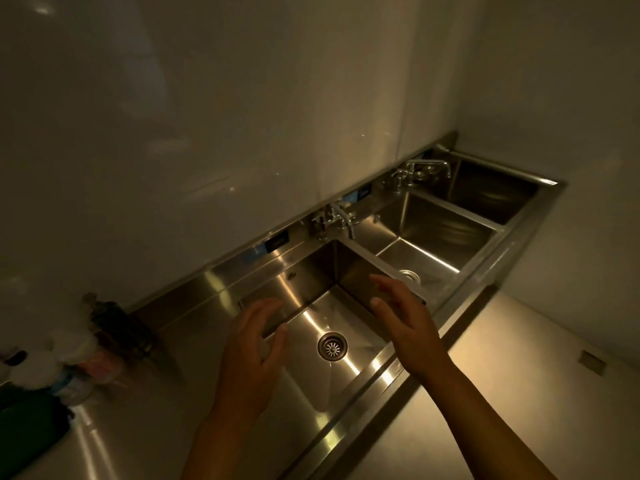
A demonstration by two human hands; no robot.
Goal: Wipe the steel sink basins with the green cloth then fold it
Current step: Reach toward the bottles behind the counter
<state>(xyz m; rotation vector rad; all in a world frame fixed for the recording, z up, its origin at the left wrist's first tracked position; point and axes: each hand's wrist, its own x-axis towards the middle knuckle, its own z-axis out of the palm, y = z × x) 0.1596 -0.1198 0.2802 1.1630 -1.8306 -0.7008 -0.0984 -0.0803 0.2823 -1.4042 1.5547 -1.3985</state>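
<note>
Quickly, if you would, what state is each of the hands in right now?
Left hand: open, holding nothing.
Right hand: open, holding nothing.

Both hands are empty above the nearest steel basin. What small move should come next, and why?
Probably the left hand should reach for the dark green cloth on the steel counter at far left: it and the right hand hold nothing, so wiping cannot start.

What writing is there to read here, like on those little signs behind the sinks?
No text can be read.
Dark sign behind the near basin: too blurred.
Blue sign behind the middle basin: too blurred.
Containers on the counter at left: blurred, no label legible.
</note>
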